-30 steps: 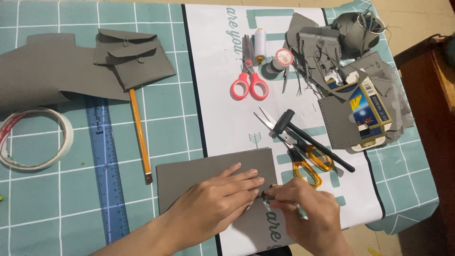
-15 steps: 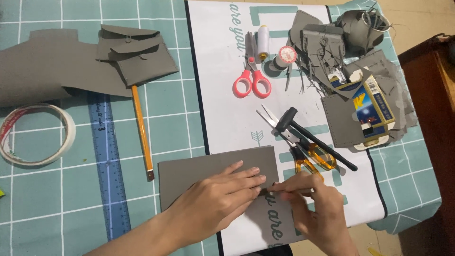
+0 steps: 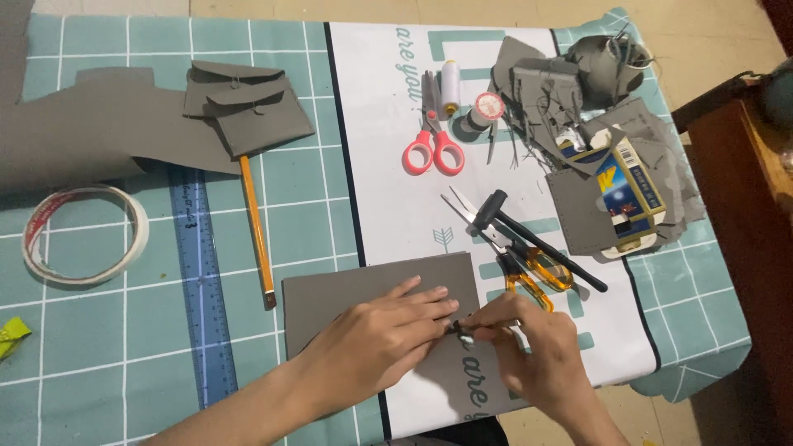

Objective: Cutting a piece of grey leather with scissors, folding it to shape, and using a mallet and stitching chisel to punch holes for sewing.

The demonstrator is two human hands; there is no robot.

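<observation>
grey leather sheet (image 3: 347, 293) lay pinned under flat left hand (image 3: 376, 343); right hand (image 3: 529, 351) pinched small tool (image 3: 462, 329) at right edge; best kept steady.

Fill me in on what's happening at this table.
A person is working on a grey sheet lying on the table. The left hand lies flat on it, pressing it down. The right hand pinches a small tool at the sheet's right edge, by the left fingertips; what kind of tool is unclear. Orange scissors and a black hammer lie just beyond; a blue ruler and a pencil lie to the left.
</observation>
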